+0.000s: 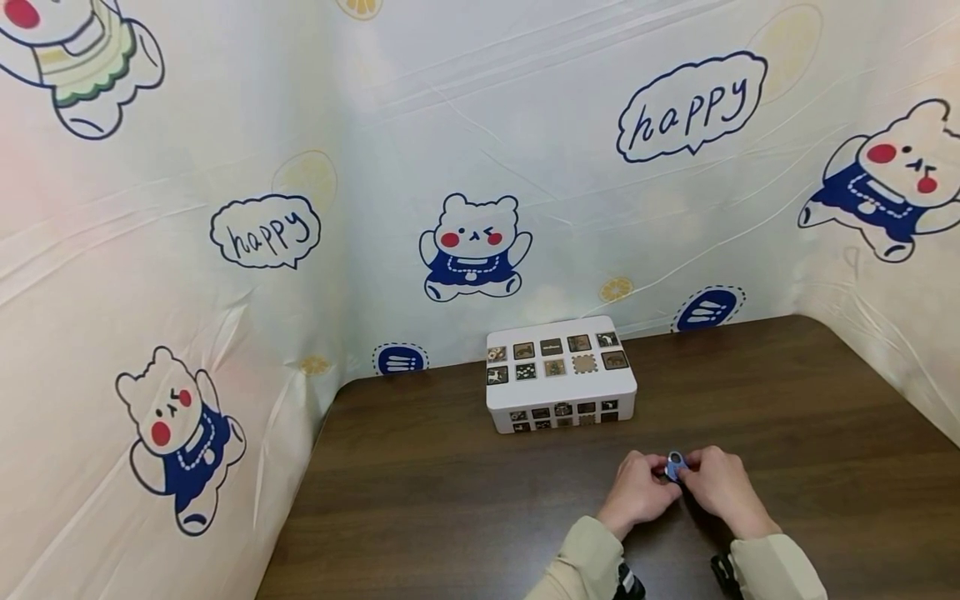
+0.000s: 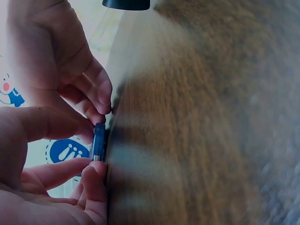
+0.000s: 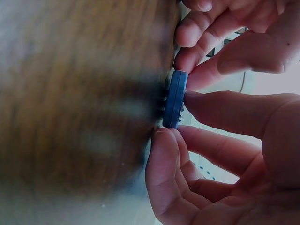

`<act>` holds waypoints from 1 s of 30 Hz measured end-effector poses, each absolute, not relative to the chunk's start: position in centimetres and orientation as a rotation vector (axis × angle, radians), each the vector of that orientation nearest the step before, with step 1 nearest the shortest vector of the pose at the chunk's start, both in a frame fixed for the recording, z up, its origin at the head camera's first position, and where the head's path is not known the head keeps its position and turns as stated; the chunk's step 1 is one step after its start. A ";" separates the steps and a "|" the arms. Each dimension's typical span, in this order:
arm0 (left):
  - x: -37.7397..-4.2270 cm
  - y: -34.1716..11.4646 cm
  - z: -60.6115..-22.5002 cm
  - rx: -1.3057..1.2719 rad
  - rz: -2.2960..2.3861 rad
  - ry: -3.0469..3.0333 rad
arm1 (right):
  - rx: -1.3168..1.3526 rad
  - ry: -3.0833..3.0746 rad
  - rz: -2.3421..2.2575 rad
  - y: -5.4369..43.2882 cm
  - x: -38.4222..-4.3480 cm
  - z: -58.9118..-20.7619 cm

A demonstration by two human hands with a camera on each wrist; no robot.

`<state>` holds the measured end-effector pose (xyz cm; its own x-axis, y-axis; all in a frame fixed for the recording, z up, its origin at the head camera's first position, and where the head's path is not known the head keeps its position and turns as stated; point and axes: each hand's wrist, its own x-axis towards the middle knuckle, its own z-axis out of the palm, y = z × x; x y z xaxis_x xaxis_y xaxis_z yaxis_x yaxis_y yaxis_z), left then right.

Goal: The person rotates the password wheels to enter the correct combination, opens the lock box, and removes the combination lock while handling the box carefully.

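Observation:
Between the two hands, just above the table (image 1: 450, 492), is a small, flat blue object (image 1: 675, 468) with a round opening at its far end. Edge-on in the left wrist view, the blue object (image 2: 98, 141) shows a short silvery bit at one end. My left hand (image 1: 641, 490) pinches that end with its fingertips. My right hand (image 1: 723, 481) holds the object's body, its thumb (image 3: 220, 110) lying on the flat face and curled fingers at the edge. What kind of object it is cannot be made out.
A white box (image 1: 558, 375) printed with small dark square pictures stands at the table's back, beyond the hands. Pale curtains (image 1: 360, 275) with bears and "happy" bubbles hang behind and at both sides.

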<state>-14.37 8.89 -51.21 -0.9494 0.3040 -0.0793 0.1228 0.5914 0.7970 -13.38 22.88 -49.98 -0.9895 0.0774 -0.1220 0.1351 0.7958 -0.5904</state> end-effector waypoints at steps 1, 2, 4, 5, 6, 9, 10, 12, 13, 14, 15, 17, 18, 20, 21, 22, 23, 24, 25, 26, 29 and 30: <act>-14.4 8.9 -51.2 0.347 1.286 2.611 | 0.172 2.889 -0.961 22.9 -13.4 -49.9; -14.4 8.9 -51.2 0.344 1.284 2.612 | 0.174 2.887 -0.962 22.8 -13.4 -49.8; -14.4 8.9 -51.2 0.331 1.289 2.607 | 0.172 2.888 -0.960 22.8 -13.4 -49.7; -14.4 8.9 -51.2 0.328 1.292 2.605 | 0.170 2.885 -0.960 22.8 -13.4 -49.7; -14.4 8.8 -51.2 0.322 1.298 2.601 | 0.167 2.887 -0.958 22.8 -13.4 -49.6; -14.5 8.7 -51.3 0.317 1.311 2.587 | 0.154 2.911 -0.954 22.9 -13.4 -49.4; -14.5 8.6 -51.3 0.315 1.318 2.579 | 0.150 2.921 -0.952 23.0 -13.3 -49.3; -14.5 8.4 -51.2 0.310 1.328 2.555 | 0.140 2.942 -0.946 23.2 -13.3 -49.1; -14.5 8.3 -51.1 0.313 1.324 2.546 | 0.133 2.949 -0.944 23.3 -13.3 -49.0; -14.4 8.2 -51.0 0.319 1.319 2.538 | 0.127 2.951 -0.941 23.5 -13.3 -48.9; -14.4 8.1 -50.8 0.324 1.310 2.535 | 0.127 2.951 -0.939 23.6 -13.3 -48.8; -14.5 7.4 -50.2 0.379 1.275 2.549 | 0.123 2.948 -0.935 23.8 -13.4 -48.6; -14.6 7.0 -49.9 0.415 1.247 2.570 | 0.126 2.942 -0.934 23.9 -13.4 -48.4; -14.8 6.0 -49.1 0.498 1.171 2.634 | 0.118 2.950 -0.932 24.0 -13.4 -48.2; -14.9 5.3 -48.7 0.543 1.133 2.664 | 0.110 2.963 -0.928 24.0 -13.4 -48.1; -15.0 4.5 -48.3 0.581 1.093 2.694 | 0.096 2.975 -0.923 24.1 -13.4 -47.9; -15.1 3.6 -47.9 0.610 1.053 2.725 | 0.080 2.985 -0.918 24.1 -13.4 -47.8; -15.2 2.7 -47.6 0.629 1.020 2.747 | 0.061 2.995 -0.917 24.1 -13.3 -47.6; -15.2 1.8 -47.2 0.653 0.993 2.762 | 0.038 3.002 -0.918 24.1 -13.3 -47.5; -15.3 0.9 -46.8 0.673 0.975 2.774 | 0.017 3.006 -0.918 24.1 -13.2 -47.2; -15.3 -1.9 -45.6 0.727 0.937 2.811 | -0.061 3.011 -0.935 24.2 -13.0 -46.3; -15.2 -2.8 -45.1 0.743 0.925 2.825 | -0.094 3.015 -0.942 24.2 -12.9 -45.9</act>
